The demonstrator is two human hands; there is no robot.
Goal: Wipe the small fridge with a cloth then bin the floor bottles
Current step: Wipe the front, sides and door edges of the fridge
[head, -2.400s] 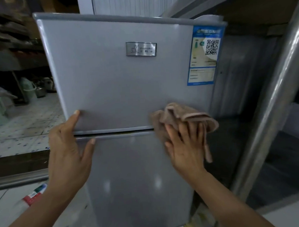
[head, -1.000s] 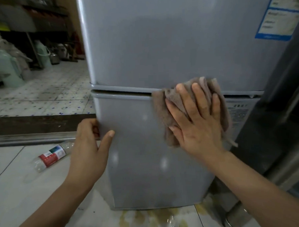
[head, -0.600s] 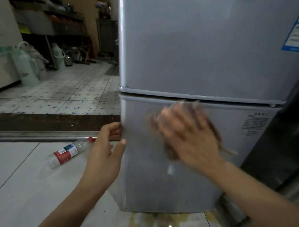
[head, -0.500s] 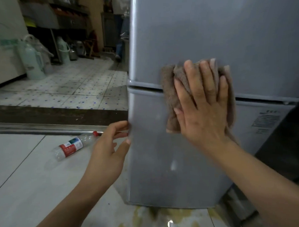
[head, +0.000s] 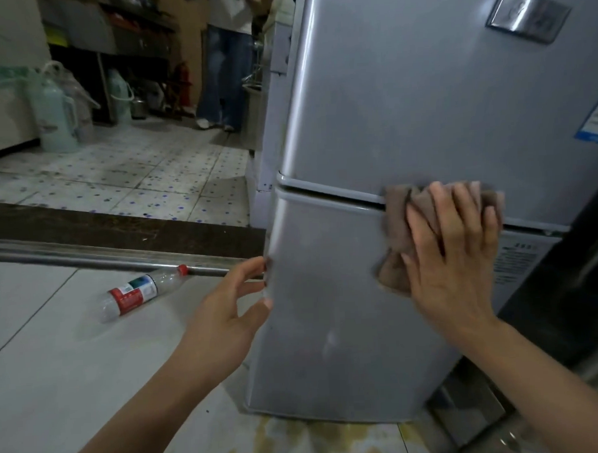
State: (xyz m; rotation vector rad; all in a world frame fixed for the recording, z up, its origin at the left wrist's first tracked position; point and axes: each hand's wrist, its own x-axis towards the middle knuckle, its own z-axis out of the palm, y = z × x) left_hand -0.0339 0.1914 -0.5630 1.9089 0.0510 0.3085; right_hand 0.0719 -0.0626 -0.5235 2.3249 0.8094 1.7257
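While the right hand [head: 453, 254] presses the cloth [head: 399, 235] flat-fingered on the fridge [head: 405, 101] front, wiping looks underway. Left hand [head: 231, 306], relaxed, fingertips on the door's edge. Beyond it, one bottle [head: 136, 295] lies unbinned on the floor.

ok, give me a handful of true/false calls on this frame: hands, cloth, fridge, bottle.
1. The right hand presses the cloth flat on the fridge door. True.
2. The left hand holds the bottle. False: it touches the fridge's left edge, and the bottle lies apart on the floor.
3. The bottle stands upright. False: it lies on its side.
4. The bottle has a red cap. True.
5. Yellowish stains mark the floor below the fridge. True.
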